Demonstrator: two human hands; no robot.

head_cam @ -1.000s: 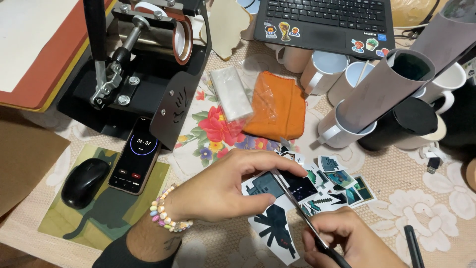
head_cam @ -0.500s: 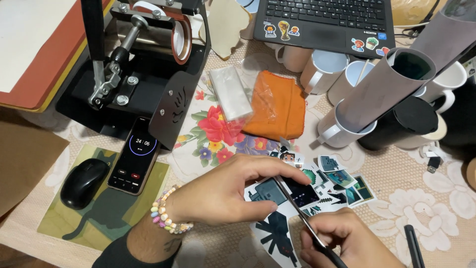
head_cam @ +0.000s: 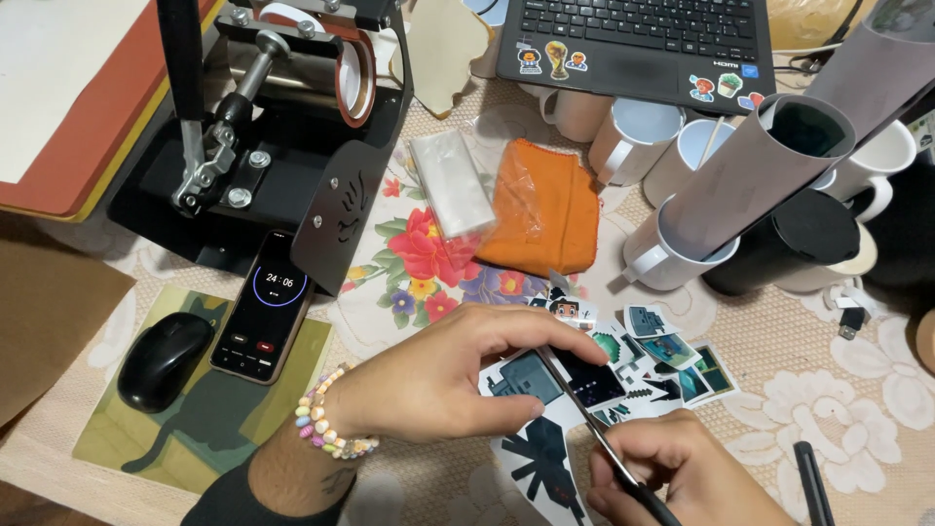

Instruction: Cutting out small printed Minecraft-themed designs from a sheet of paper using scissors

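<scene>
Left hand [head_cam: 438,375] grip clenched on printed sheet [head_cam: 541,390] at lower centre, shifted slightly leftward, right hand [head_cam: 682,468] grasping scissors [head_cam: 594,429], blades advanced into sheet, phone [head_cam: 265,304] unmoved at left.

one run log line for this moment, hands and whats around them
left hand: holds printed sheet | right hand: scissors cutting sheet | nearby: cut pictures, phone, mouse

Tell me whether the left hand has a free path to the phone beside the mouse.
Probably yes. The left hand pinches the printed sheet while the right hand works the scissors. The phone lies face up on the mat, nothing between, but the hand must let go first.
</scene>
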